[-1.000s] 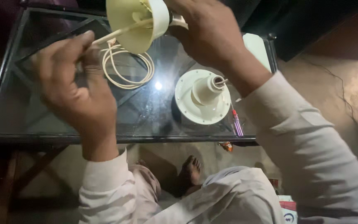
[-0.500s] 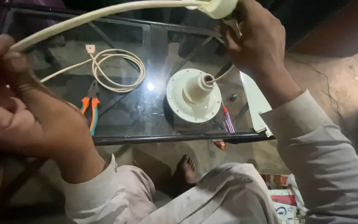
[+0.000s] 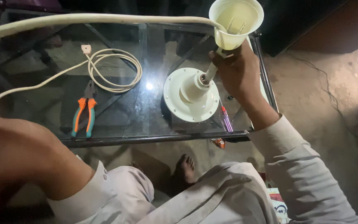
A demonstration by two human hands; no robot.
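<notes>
The cream plastic cup-shaped cover [image 3: 236, 23] is being held above the round cream motor housing [image 3: 191, 95] by the right hand [image 3: 235, 70], clamped on its stem. The thick cream cable [image 3: 96, 18] should be pulled straight; the left hand [image 3: 17, 153] grip cannot be told.

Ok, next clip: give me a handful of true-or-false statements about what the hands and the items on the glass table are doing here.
1. The right hand holds a cream cup-shaped cover by its stem, above the round cream fan motor housing. True.
2. The pliers are gripped in the left hand. False: they lie on the glass table, orange and teal handles toward the person.
3. A cream cable runs out of the cup toward the left edge of the view. True.
4. The pink-handled screwdriver stands upright in the housing. False: it lies flat on the glass, right of the housing.
5. The coiled cable hangs off the table. False: its loops rest on the glass.
</notes>
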